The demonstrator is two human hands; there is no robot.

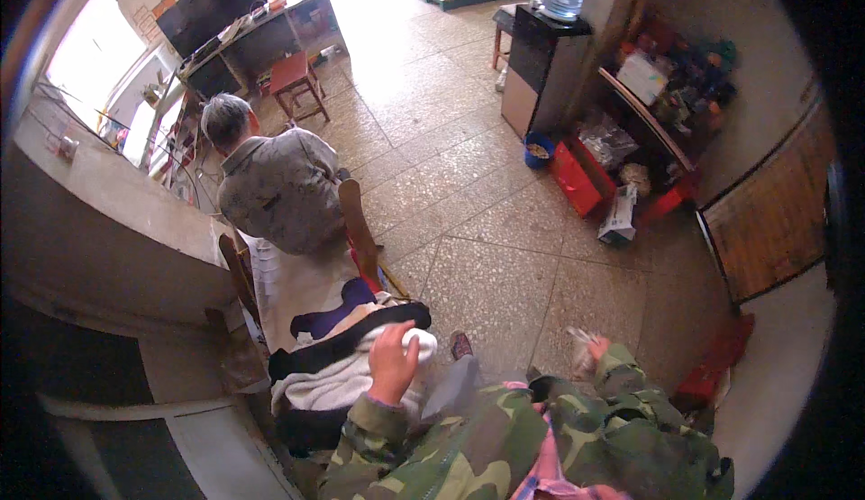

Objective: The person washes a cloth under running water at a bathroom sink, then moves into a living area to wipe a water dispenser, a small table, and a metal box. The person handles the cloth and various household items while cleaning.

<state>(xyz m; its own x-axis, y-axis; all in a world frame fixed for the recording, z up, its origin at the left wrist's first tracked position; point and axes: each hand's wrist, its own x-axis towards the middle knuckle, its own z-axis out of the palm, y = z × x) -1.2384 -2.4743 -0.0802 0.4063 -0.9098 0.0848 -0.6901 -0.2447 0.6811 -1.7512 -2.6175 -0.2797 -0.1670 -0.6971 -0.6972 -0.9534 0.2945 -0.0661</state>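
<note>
My left hand (394, 363) is raised beside a pile of clothes, thumb apart from the fingers, with nothing seen in it. A white fleecy garment (317, 386) lies just left of that hand; whether they touch is unclear. Black cloth (351, 332) borders it, and a purple piece (344, 307) lies farther forward. The pile rests behind a seated person, at the back of a seat with wooden posts (360, 233). Out to the right, my right hand (597, 346) grips a clear plastic bag (584, 359), blurred, its contents hard to make out.
A seated person (277, 182) faces away, front left. A red wooden stool (292, 76) stands by a desk (270, 30). At right are a water dispenser (544, 71), a blue bucket (538, 151), a red box (581, 176) and a cluttered shelf (649, 121). The floor (486, 284) is speckled stone.
</note>
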